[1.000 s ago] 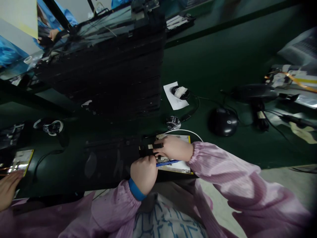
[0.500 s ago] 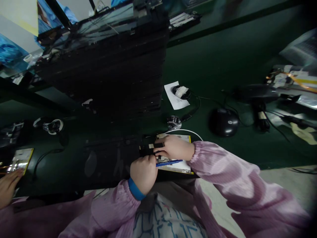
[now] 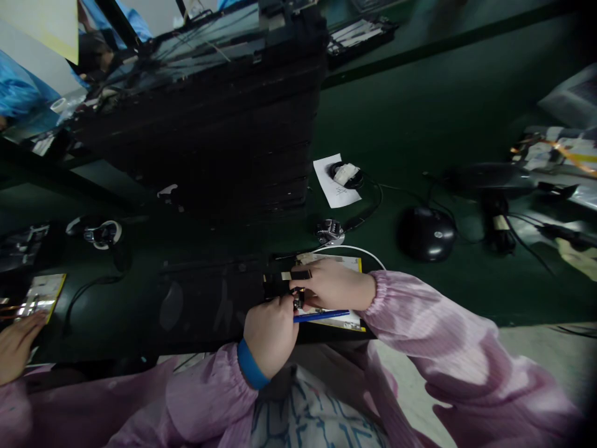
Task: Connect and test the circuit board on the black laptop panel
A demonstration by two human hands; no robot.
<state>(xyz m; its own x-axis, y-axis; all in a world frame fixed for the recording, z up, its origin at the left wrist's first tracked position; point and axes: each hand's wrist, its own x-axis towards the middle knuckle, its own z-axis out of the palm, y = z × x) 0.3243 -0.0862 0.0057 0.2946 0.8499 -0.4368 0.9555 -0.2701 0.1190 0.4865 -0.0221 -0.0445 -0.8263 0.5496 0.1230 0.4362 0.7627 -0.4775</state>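
In the head view my left hand (image 3: pixel 271 330) is curled closed, and a slim blue pen-like tool (image 3: pixel 321 315) sticks out from it to the right. My right hand (image 3: pixel 338 285) sits just beside it, its fingers bent and closed at the small electronic parts (image 3: pixel 298 300) between both hands. What its fingertips grip is hidden. A short black strip (image 3: pixel 301 274) with a pale end lies by the right fingers. Beneath them is a white flat panel (image 3: pixel 351 320) with a yellow edge, resting against a dark flat panel (image 3: pixel 209 298) on the left.
A tall stack of black panels (image 3: pixel 209 137) stands behind the hands. To the right are a black HP-marked device (image 3: pixel 426 234) and cables. A paper (image 3: pixel 342 198) with a coiled cable lies farther back. At far left, another person's hand (image 3: pixel 18 348) touches a yellow-edged panel (image 3: pixel 49 292).
The blue tool has dropped slightly toward the table's front edge. My right fingertips have drawn in closer to my left hand. The whole view has shifted a little.
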